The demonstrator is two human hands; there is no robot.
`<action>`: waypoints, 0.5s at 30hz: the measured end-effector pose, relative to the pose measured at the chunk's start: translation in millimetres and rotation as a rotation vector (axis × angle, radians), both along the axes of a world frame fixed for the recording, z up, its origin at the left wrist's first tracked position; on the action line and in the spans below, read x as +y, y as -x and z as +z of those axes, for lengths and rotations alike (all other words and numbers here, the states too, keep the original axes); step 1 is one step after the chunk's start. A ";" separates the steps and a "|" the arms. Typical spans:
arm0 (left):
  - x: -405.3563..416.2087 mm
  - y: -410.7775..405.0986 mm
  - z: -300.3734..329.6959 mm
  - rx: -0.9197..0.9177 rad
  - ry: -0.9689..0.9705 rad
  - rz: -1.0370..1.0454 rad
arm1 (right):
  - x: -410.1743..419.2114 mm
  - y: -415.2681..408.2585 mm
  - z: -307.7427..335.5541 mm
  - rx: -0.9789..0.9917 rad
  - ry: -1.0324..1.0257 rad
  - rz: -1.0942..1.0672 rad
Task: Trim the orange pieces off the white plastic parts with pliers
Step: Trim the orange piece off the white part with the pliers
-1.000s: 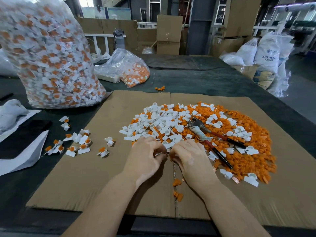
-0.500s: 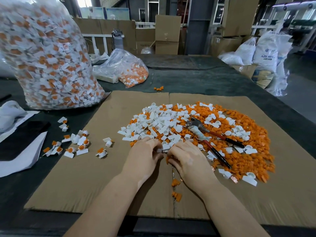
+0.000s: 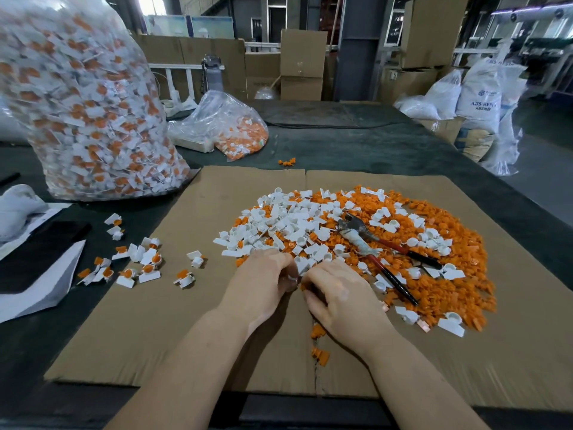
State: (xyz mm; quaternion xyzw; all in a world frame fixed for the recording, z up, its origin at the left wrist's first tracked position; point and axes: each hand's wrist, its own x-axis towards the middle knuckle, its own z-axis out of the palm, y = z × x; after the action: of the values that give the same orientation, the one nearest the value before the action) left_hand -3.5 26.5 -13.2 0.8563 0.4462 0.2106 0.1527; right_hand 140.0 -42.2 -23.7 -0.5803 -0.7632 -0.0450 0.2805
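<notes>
Seen from the head camera, the left hand and right hand pinch one white part between them at the pile's near edge on the cardboard-covered counter, apparently picking the next piece, while the pliers (lying untouched on the orange offcuts) must be fetched next.

Matt brown cardboard sheet on a dark, dull worktop; smooth white plastic parts; glossy clear plastic bag; metal-jawed pliers.
</notes>
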 end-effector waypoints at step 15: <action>-4.6 -8.1 -2.0 -0.182 0.018 0.021 | -4.5 -4.8 -1.4 0.240 -0.140 -0.132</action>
State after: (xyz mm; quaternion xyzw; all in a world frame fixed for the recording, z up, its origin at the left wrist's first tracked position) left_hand 4.7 21.9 -15.2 0.8274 0.4414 0.2850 0.1982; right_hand 144.8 -46.7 -25.1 -0.6095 -0.6792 -0.0468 0.4062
